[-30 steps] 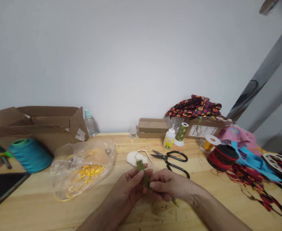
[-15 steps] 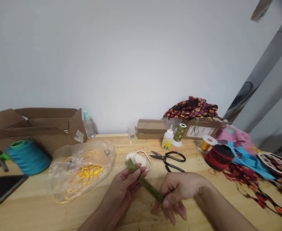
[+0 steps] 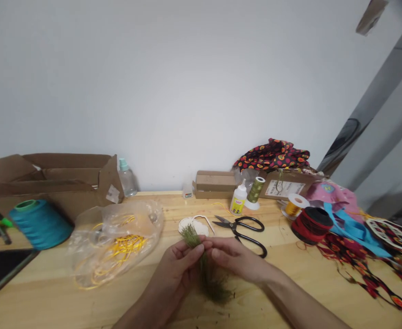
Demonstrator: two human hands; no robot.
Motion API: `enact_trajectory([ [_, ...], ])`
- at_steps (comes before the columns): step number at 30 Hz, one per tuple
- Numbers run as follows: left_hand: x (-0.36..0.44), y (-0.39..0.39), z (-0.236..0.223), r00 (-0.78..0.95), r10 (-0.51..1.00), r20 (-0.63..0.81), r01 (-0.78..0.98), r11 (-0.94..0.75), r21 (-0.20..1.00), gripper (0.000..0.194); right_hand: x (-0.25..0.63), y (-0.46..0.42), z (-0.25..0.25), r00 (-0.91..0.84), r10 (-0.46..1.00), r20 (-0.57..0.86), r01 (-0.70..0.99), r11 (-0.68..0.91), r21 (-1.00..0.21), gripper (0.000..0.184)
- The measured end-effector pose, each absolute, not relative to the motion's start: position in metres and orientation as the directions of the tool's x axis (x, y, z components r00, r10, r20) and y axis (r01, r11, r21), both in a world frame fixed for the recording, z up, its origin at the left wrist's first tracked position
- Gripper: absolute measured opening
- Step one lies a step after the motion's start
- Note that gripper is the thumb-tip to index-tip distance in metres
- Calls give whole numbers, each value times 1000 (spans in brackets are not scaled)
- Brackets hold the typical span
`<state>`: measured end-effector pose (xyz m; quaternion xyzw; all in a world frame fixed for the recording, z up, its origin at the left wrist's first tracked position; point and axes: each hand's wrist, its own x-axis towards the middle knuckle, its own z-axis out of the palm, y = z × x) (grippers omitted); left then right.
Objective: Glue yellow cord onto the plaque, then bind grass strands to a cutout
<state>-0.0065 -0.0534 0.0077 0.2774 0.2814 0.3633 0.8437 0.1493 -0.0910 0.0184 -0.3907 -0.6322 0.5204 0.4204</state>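
Bundle of green thread (image 3: 208,278), lower centre of the frame. The left hand (image 3: 178,265) pinches it below its upper tuft, thumb closed against the fingers, and is the nearer. The right hand (image 3: 237,258) lies just right of it, fingertips drawn together; whether they grip a strand, I cannot tell. Long axis slanting: tuft toward upper left, loose tail toward lower right.

One camera is looking forward and down from the wearer's head, facing the wall (image 3: 187,82) across the table (image 3: 52,301). It is catching the left hand (image 3: 180,262) and right hand (image 3: 238,258) nearby, low at centre.
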Motion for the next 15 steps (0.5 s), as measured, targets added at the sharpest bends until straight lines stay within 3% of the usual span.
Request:
enact_trajectory([
  [8, -5, -50, 7, 444, 845, -296, -482, 504, 717, 25, 138, -96, 12, -394, 918, 38, -107, -5, -994, 48],
  [12, -5, -50, 10, 373, 884, -282, -487, 445, 751, 20, 138, -94, 8, -399, 916, -31, -78, -68, -995, 42],
  [15, -4, -48, 10, 337, 902, -269, -515, 416, 750, 16, 136, -92, 7, -290, 955, -63, 44, -52, -998, 42],
])
